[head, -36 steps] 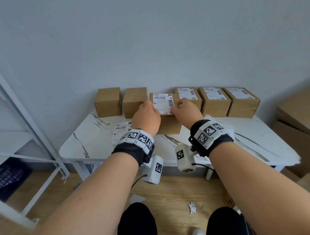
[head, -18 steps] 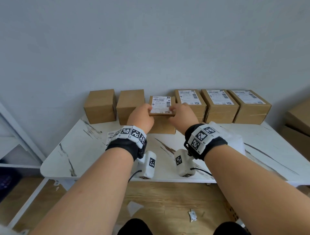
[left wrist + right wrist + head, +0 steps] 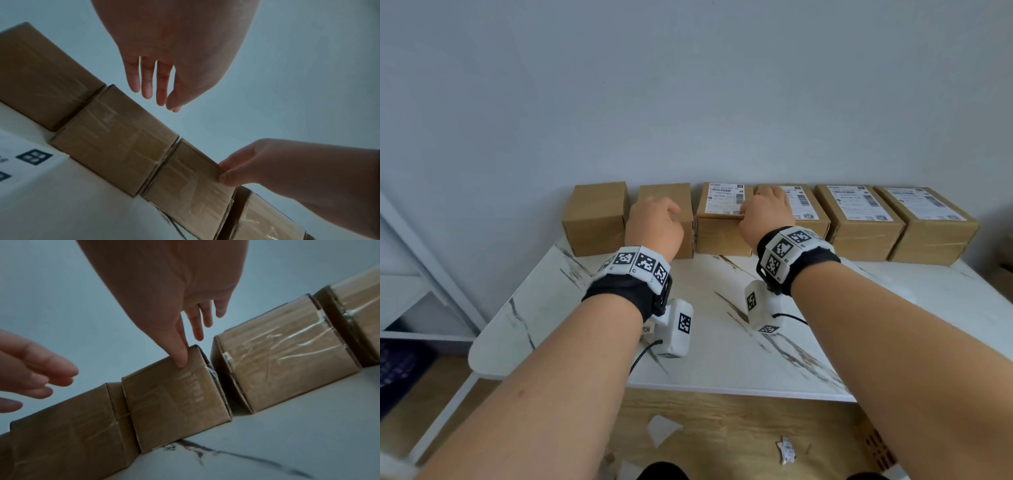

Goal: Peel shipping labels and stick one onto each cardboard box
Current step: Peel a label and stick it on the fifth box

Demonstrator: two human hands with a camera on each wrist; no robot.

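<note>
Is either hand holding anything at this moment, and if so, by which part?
The left hand holds nothing. The right hand has its thumb against the front top edge of the third box, with fingers over the top; whether it grips cannot be told.

In front of me a white marble-look table [image 3: 722, 359] stands against a pale grey wall [image 3: 688, 85]. To my left is a white metal shelf frame [image 3: 431, 274]. Paper scraps [image 3: 786, 450] lie on the wooden floor [image 3: 722, 428].

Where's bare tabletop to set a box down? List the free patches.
Free: the table in front of the box row, from the forearms to its near edge, and its right end below the rightmost box. Crowded: the back edge, six boxes close together along the wall, both hands there.
</note>
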